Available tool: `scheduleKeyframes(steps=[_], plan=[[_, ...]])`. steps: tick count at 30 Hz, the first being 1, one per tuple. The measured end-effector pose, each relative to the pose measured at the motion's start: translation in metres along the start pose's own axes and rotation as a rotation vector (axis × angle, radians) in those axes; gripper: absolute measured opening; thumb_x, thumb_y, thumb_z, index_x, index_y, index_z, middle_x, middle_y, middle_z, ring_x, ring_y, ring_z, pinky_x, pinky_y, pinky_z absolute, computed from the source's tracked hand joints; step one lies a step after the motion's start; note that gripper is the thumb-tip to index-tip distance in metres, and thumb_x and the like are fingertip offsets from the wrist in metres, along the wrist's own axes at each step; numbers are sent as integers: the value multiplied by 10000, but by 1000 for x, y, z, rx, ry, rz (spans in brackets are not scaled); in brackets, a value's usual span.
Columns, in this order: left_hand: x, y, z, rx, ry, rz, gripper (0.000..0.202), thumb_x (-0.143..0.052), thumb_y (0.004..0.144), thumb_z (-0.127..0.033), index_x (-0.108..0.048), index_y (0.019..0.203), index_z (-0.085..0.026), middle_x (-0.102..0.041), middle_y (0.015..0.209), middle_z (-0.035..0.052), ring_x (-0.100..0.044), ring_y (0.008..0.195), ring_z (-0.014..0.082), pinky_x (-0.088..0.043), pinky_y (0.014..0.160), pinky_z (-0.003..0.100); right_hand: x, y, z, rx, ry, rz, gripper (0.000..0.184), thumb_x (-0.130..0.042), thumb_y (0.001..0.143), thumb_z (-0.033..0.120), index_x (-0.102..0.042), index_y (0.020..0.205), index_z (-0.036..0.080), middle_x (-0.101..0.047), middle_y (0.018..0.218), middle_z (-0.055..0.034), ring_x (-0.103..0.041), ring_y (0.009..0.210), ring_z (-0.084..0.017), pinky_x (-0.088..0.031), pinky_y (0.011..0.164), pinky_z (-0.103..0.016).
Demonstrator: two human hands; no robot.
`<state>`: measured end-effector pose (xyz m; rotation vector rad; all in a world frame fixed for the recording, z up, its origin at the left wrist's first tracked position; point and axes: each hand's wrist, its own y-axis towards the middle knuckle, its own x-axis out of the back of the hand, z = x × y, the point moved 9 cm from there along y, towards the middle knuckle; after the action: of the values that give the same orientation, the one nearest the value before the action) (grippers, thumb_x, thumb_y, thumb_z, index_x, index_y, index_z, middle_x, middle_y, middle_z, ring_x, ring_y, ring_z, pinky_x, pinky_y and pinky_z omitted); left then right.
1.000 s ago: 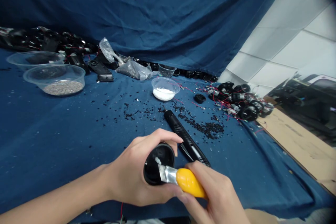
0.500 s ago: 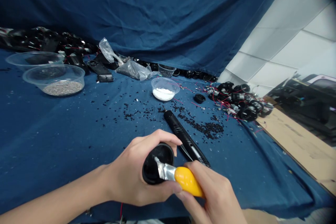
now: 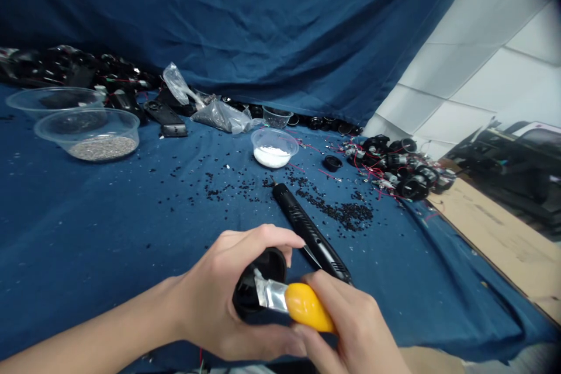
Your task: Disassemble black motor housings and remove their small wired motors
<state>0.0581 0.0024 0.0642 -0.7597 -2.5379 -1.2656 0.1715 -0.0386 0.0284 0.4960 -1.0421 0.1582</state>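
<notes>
My left hand [image 3: 221, 292] is wrapped round a black round cup-shaped part [image 3: 256, 286], its open side facing me. My right hand [image 3: 355, 327] grips a small yellow and silver tube [image 3: 293, 302], whose nozzle end reaches into the black part's opening. A black pen-shaped electric tool [image 3: 310, 232] lies on the blue cloth [image 3: 87, 228] just beyond both hands.
Loose black pellets [image 3: 346, 213] are scattered past the tool. A small cup of white powder [image 3: 274, 149] stands mid-table, clear bowls [image 3: 90, 134] at the left, plastic bags [image 3: 219, 114] behind. A pile of black motor parts with red wires [image 3: 398, 172] lies right, cardboard [image 3: 495, 234] beyond the edge.
The tube's nozzle has slid slightly left and down within the black part, and the part has tilted a little in my left hand. Both hands have stayed put.
</notes>
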Motion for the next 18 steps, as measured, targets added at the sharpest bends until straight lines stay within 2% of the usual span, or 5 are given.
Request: scheduleKeyframes(steps=[7, 18], plan=[[1, 1, -3, -20, 64, 5, 485, -658, 742, -265, -487, 1190, -190, -644, 845, 37, -624, 665, 154, -501, 596, 240, -1, 3, 7, 33, -9, -28, 347, -434, 943, 443, -457, 698, 198, -548, 603, 4, -498, 482, -116, -370, 422, -209], [-1, 2, -3, -29, 21, 5, 512, -693, 716, -265, -495, 1180, -174, -632, 836, 40, -610, 666, 156, -485, 584, 246, 3, 3, 7, 44, -19, -42, 374, -414, 954, 463, -471, 702, 193, -550, 598, 0, -513, 485, -117, -375, 425, -210]])
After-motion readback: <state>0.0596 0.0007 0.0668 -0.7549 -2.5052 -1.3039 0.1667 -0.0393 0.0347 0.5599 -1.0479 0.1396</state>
